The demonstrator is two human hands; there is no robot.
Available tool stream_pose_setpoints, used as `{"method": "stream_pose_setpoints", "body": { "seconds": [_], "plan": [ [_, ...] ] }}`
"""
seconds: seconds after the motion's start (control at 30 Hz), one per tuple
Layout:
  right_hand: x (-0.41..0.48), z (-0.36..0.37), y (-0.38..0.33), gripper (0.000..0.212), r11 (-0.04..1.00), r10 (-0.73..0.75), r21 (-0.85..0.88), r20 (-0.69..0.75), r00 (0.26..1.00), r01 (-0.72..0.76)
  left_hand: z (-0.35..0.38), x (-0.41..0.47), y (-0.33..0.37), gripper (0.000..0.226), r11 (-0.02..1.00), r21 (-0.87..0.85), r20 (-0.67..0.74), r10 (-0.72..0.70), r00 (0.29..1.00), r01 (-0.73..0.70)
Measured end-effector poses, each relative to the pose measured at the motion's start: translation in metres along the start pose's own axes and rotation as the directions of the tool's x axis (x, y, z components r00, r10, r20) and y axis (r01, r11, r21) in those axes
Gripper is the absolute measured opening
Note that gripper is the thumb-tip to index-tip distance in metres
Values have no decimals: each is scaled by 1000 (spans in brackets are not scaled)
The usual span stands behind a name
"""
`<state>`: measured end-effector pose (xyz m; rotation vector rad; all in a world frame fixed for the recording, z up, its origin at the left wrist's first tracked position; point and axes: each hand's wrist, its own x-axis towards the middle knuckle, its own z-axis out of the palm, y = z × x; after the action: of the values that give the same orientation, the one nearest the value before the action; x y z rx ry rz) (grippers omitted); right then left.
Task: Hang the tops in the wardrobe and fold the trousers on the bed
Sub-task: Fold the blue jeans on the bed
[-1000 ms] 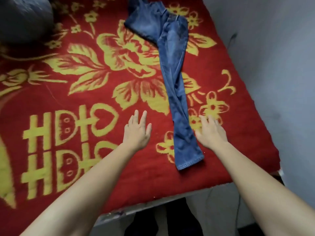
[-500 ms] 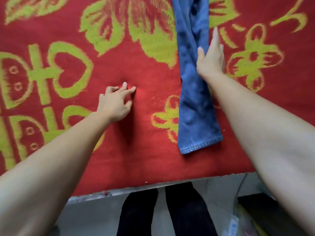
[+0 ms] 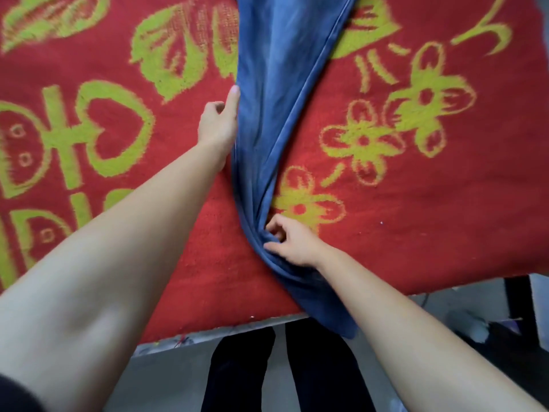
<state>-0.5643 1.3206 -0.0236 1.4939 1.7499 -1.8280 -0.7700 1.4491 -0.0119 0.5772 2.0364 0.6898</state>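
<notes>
Blue jeans (image 3: 279, 93) lie lengthwise on the bed's red blanket (image 3: 430, 221), and their hem hangs over the near edge. My left hand (image 3: 219, 124) holds the left edge of the leg at mid-length. One digit lies straight along the denim, and part of the hand is hidden under the fabric. My right hand (image 3: 292, 242) grips the lower leg, which is bunched into folds between its curled fingers. No tops or wardrobe are in view.
The red blanket has large yellow flowers and characters. The bed's near edge (image 3: 208, 337) runs across the lower frame. Below it are grey floor (image 3: 166, 379) and my dark trouser legs (image 3: 237, 373). Dark clutter (image 3: 505, 331) sits on the floor at the right.
The jeans have slid toward me, so the hem now hangs off the bed. My left hand moved from the blanket to the jeans' left edge. My right hand dropped to the lower leg and bunched it.
</notes>
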Motion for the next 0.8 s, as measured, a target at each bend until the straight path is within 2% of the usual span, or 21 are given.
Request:
{"method": "stream_pose_setpoints", "body": {
  "seconds": [0.07,0.13,0.23,0.3,0.33,0.4,0.47,0.53,0.6,0.63,0.7,0.77,0.8],
  "plan": [
    [-5,1,3,25,998,47,-40,96,994,-43,3,-5,-6,64,991,117,12,61,998,-62],
    [-3,-7,-1,22,996,79,-44,167,983,-72,0,-9,-18,48,979,170,89,99,991,-113],
    [10,-24,-19,9,975,174,100,207,963,-198,-19,-14,-27,23,966,145,121,197,973,-213],
    [23,-35,-31,9,947,233,206,94,968,-248,-40,-13,-32,16,921,273,71,268,961,-277],
    [30,-40,-37,9,948,243,215,-13,970,-234,-55,-13,-37,14,882,368,49,297,954,-293],
    [42,-50,-48,21,978,197,118,-267,943,-171,-88,-16,-56,18,808,506,18,340,940,-302],
    [52,-55,-60,48,988,105,-56,-460,882,-147,-125,-25,-81,38,738,627,-26,340,940,-250],
    [62,-56,-76,72,984,13,-141,-549,836,-107,-164,-31,-111,54,639,755,-49,279,959,-147],
    [69,-55,-92,89,978,-70,-201,-599,798,-64,-201,-32,-139,59,518,854,-80,210,975,-41],
    [72,-55,-99,94,967,-125,-252,-615,779,-44,-216,-31,-148,57,475,880,-120,184,975,19],
    [77,-56,-110,95,933,-239,-359,-649,722,-15,-234,-25,-155,57,462,869,-261,128,957,175],
    [82,-64,-122,92,894,-330,-446,-732,596,-53,-233,-17,-149,85,483,820,-397,92,913,308],
    [87,-72,-127,90,881,-347,-464,-771,534,-97,-226,-16,-142,92,487,823,-408,149,901,292]
  ]
}}
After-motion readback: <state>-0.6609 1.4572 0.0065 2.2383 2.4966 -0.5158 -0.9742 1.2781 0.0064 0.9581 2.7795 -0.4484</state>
